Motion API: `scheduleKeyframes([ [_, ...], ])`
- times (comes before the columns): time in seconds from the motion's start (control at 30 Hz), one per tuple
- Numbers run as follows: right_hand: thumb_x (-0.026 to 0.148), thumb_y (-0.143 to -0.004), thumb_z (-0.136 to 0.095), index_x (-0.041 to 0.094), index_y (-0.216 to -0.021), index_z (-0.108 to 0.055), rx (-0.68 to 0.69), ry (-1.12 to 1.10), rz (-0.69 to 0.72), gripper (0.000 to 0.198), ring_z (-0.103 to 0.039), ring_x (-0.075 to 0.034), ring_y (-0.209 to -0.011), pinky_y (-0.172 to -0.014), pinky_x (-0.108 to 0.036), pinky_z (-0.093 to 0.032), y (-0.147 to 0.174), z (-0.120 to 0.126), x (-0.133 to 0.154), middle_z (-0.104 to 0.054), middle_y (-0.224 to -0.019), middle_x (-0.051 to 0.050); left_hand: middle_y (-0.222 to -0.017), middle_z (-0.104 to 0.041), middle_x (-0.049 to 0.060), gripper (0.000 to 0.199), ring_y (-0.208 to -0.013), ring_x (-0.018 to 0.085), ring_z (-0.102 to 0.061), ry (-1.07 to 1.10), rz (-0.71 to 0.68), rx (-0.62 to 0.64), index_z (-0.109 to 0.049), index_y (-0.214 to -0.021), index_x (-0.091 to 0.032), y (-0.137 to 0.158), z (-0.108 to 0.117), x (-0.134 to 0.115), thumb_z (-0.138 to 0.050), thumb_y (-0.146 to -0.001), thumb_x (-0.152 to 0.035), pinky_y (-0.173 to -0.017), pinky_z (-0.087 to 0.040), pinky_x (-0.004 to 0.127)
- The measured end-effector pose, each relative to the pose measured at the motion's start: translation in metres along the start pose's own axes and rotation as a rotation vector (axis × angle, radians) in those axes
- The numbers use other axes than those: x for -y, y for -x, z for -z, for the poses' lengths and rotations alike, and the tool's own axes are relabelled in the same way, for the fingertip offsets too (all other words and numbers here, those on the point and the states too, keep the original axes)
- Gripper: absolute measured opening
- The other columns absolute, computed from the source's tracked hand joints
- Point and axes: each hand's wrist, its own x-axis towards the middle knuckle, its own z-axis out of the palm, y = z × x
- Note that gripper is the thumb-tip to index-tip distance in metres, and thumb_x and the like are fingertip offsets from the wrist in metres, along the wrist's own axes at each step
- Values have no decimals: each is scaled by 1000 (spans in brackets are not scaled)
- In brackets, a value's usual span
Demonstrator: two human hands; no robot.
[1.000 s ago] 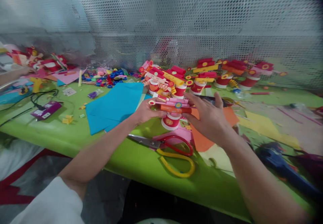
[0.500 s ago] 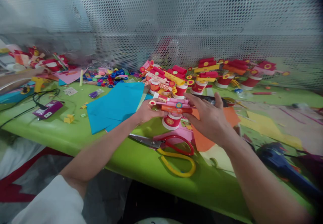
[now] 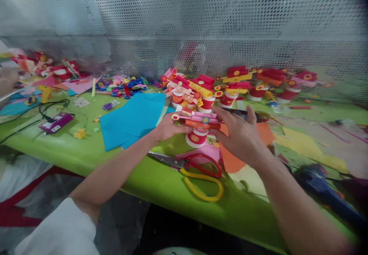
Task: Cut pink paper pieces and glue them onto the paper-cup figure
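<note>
Between my hands, a paper-cup craft (image 3: 197, 138) stands upright on the green table. It is a red cup with a gold emblem, topped with pink and orange paper rolls. My left hand (image 3: 168, 128) pinches the left end of the rolls. My right hand (image 3: 243, 135) grips their right end, thumb low and fingers above; some of its fingertips are hidden behind the rolls. Just in front of the cup lie scissors (image 3: 181, 164) with one red and one yellow handle. Pink paper (image 3: 211, 152) is under them, and orange paper (image 3: 231, 159) lies below my right hand.
Several similar cup crafts (image 3: 207, 103) stand behind, along a perforated metal screen (image 3: 161, 17). Blue sheets (image 3: 132, 121) lie left, near a purple power box (image 3: 56, 123) with cables. A blue glue gun (image 3: 324, 186) is at right. Another person's hand (image 3: 8, 79) shows far left.
My hands keep the same hold on the cup craft, with hardly any movement. The view has shifted slightly. At far left, the other person's hand has drawn back toward the edge.
</note>
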Motion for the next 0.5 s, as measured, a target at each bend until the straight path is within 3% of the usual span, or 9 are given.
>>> scheduleKeyframes([
  [0.2, 28, -97, -51, 25, -151, -50, -10, 10, 11, 54, -77, -35, -104, -124, -75, -16, 1, 0, 1, -81, -112, -12, -94, -78, 5, 52, -91, 23, -71, 9, 4, -5, -76, -95, -18, 0, -1, -1, -103, -51, -23, -89, -56, 42],
  [0.5, 31, -99, -52, 22, -150, -50, -12, 30, 31, 53, -77, -36, -106, -122, -79, -13, 1, 1, -1, -80, -116, -14, -94, -77, 3, 53, -92, 20, -70, 14, -3, -1, -75, -98, -17, 1, -2, -1, -102, -52, -22, -90, -55, 39],
])
